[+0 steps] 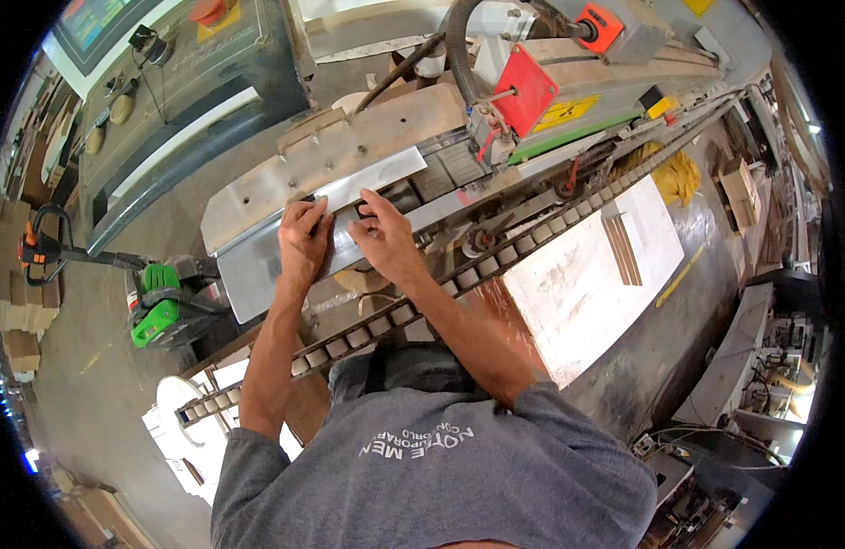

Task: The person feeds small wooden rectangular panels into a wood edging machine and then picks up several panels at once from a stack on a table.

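Note:
My left hand (pixel 304 240) rests over the front metal ledge (pixel 260 273) of a long machine, its fingers bent and bunched together. Its fingertips meet the left part of a shiny silver strip (pixel 386 175), and whatever they pinch is hidden. Just to the right, my right hand (pixel 388 240) is held with its fingers loosely curled and apart. The index fingertip reaches the lower edge of the strip, and I see nothing in the palm. Between and beyond my hands is a dark gap in the machine bed (pixel 404 197). Slotted dark plates (pixel 447 165) lie to the right of it.
A beige guard plate (pixel 258 197) backs the ledge. A red block (pixel 525 90) and a hose (pixel 461 50) stand farther right. A roller rail (pixel 532 240) crosses in front of me. White panels (pixel 605 284) lie beyond it; a green-and-black device (pixel 162 306) sits at left.

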Tool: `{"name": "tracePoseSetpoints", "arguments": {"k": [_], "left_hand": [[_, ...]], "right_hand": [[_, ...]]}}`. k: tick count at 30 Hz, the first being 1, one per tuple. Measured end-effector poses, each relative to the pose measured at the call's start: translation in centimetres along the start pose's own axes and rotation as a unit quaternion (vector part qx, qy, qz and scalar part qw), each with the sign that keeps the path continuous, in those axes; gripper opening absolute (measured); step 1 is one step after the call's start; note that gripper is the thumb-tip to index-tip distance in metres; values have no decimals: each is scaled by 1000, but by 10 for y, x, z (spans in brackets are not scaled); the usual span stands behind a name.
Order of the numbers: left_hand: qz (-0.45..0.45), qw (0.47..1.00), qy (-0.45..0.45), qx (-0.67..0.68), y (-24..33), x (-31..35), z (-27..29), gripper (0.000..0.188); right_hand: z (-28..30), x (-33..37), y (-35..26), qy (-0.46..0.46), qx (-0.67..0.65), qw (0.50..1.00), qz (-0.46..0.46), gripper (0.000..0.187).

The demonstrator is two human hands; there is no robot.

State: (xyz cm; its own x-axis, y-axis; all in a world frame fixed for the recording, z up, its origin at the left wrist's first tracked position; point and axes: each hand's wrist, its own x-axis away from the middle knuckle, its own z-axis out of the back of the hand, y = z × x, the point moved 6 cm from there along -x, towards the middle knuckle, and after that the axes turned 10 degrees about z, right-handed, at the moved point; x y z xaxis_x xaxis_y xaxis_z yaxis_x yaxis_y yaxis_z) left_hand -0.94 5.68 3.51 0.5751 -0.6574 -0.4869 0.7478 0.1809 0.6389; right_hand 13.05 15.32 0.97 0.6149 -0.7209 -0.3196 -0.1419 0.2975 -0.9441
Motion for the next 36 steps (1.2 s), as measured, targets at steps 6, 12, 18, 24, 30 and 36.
{"name": "tracePoseSetpoints", "arguments": {"k": [6, 12, 18, 24, 30, 36], "left_hand": [[8, 1000, -10, 1, 9, -8, -15, 27], [-35, 999, -11, -6, 31, -21, -53, 25], [-48, 999, -8, 12, 60, -34, -98, 21], [-35, 997, -69, 2, 89, -49, -158, 20], [-7, 996, -79, -29, 99, -70, -175, 29], [-27, 997, -66, -7, 130, -23, -136, 21]], "right_hand": [[9, -5, 5, 10, 57, 998, 33, 61], [47, -19, 7, 57, 110, 986, 115, 57], [90, -31, 19, 90, 159, 973, 141, 60], [146, -30, 18, 109, 227, 957, 146, 50], [218, 41, -59, 22, 124, 979, 158, 29], [482, 95, -7, 179, 539, 823, -10, 44]]}}
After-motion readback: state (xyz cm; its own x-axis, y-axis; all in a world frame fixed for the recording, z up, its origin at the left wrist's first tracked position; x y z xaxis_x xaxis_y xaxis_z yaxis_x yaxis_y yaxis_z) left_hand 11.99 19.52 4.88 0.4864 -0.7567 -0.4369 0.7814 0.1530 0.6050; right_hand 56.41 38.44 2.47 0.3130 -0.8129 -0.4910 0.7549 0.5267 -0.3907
